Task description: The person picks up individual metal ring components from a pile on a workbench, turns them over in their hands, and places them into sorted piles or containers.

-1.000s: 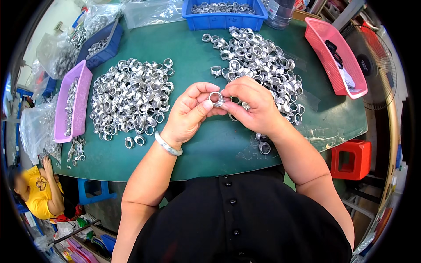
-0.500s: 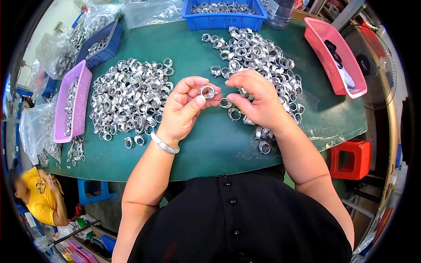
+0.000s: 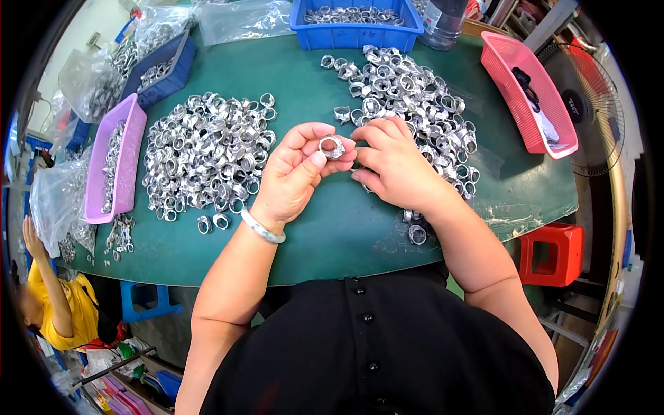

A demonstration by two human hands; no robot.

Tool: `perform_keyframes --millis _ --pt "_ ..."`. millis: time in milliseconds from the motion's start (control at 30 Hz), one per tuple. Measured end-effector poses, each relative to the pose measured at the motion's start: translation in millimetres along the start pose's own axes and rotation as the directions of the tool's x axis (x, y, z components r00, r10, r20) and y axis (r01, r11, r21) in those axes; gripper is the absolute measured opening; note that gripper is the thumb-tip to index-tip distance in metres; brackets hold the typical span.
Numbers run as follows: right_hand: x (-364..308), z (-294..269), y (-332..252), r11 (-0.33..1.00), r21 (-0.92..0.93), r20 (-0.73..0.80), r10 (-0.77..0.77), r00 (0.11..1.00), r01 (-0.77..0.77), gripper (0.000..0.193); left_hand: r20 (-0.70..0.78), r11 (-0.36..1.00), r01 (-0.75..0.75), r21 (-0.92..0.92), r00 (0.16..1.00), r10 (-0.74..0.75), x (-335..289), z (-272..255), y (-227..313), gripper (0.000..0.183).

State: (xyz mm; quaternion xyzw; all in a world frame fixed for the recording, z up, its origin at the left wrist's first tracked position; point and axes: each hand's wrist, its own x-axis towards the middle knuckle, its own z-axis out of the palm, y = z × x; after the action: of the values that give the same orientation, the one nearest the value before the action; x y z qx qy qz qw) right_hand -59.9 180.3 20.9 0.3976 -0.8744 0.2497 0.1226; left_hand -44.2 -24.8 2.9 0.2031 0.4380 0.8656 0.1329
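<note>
A silver metal ring (image 3: 331, 146) with a raised, uneven top is pinched between the thumb and fingers of my left hand (image 3: 294, 169). A pale bangle (image 3: 261, 226) circles that wrist. My right hand (image 3: 398, 162) is close by on the right, back upward, its bent fingers and thumb apart and its fingertips beside those of the left. Its palm is hidden. Under and beyond it spreads a loose heap of similar rings (image 3: 404, 83). Left of my left hand lies another large heap of rings (image 3: 204, 152), with two loose rings (image 3: 220, 221) at its near edge.
The green table (image 3: 325, 249) carries a blue bin (image 3: 356, 36) of rings at the back, a pink basket (image 3: 515, 97) on the right, and a lilac tray (image 3: 131, 159) and a blue bin (image 3: 162, 79) on the left. A person in yellow (image 3: 72, 308) is at left. A red stool (image 3: 551, 254) stands right.
My right hand has turned its back more upward, and its fingers have moved closer to the left hand. The ring in my left hand has tilted. The person in yellow has raised an arm.
</note>
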Motion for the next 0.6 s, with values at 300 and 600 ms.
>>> perform_keyframes --millis 300,600 --pt "-4.1 2.8 -3.9 0.995 -0.092 0.107 0.052 0.993 -0.042 0.020 -0.296 0.990 0.131 -0.052 0.945 -0.141 -0.9 -9.6 4.4 0.018" --pt "-2.9 0.4 -7.9 0.981 -0.154 0.115 0.132 0.985 -0.114 0.030 -0.400 0.919 0.284 0.274 0.902 -0.160 3.3 1.8 3.5 0.011"
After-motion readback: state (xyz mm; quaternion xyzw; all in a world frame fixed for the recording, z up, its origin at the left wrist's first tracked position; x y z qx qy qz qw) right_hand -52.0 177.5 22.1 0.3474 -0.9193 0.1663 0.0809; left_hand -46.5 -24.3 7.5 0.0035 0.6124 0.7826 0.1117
